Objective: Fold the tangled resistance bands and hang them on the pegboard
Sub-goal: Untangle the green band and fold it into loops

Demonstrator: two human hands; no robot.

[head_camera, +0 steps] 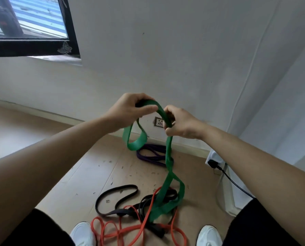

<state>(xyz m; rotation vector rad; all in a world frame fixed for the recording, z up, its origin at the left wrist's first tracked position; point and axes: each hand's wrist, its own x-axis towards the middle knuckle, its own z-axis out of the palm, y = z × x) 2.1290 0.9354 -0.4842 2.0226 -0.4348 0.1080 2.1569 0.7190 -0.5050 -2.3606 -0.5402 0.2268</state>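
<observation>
Two hands, left hand [128, 108] and right hand [179, 124], pinch a wide green resistance band [166, 189] at chest height; its twisted loops dangle toward orange bands [123, 234] and black bands [116, 194] on the floor.

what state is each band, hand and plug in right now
green band, twisted, held up by both hands, lower end draped over other bands
left hand, grips green band
right hand, grips green band
orange band, on floor, tangled with black band
black band, on floor, partly tangled
purple band, on floor by wall, apart
black plug, in a white socket
</observation>
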